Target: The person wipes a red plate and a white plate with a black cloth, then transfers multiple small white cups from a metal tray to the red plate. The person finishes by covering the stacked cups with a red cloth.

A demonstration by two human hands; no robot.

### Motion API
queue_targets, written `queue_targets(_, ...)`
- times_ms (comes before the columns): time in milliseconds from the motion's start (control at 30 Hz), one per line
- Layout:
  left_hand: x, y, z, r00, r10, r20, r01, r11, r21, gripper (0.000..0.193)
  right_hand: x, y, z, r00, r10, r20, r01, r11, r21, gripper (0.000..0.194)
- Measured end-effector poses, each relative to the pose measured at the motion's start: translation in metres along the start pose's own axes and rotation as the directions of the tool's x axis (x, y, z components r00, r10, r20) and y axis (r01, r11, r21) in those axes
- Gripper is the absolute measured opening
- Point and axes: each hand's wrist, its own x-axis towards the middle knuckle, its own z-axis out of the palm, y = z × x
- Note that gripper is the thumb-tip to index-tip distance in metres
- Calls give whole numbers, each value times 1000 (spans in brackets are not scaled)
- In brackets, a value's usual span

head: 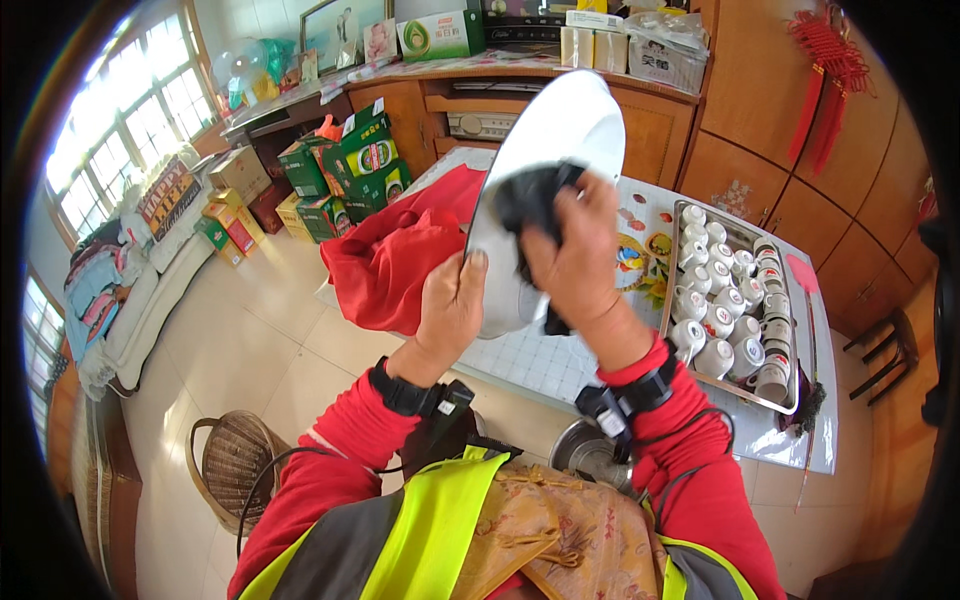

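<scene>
A large white basin or tray (574, 112) with a dark rim is held up, tilted, above the table. My left hand (450, 300) grips its near left edge, the thumb on the inner face. In my right hand (581, 262), somewhat blurred, is a bunched black cloth (536, 199) pressed against the white inner surface. Beside my left hand, a crumpled red cloth (405, 262) lies over the table's left part. The far side of the basin is hidden.
On the table (510, 367), a metal tray (666, 300) of white cups (718, 319) stands at the right. A wicker basket (240, 457) and a metal pot (589, 450) are below. Green boxes (360, 161) are stacked behind, near a wooden cabinet (652, 135).
</scene>
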Motion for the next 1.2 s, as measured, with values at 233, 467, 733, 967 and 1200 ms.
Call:
queue_targets(233,-2,-10,4,987,162,21,-160,985,-69,41,82,24,-16,968,252,13,-242,941,-236,22)
queue_targets(467,4,-9,-9,959,263,109,-267,963,28,40,36,10,-32,981,-128,148,146,982,-119,29)
queue_targets(733,-12,-28,-26,957,247,151,-240,969,-62,40,114,126,-63,682,589,433,-704,689,171,56)
queue_targets(967,43,8,-69,985,-59,160,19,971,240,33,111,101,-64,854,427,297,-418,903,-97,53)
queue_targets(1200,137,88,-32,913,287,289,-403,734,546,28,96,41,-54,943,203,263,-162,972,-167,35)
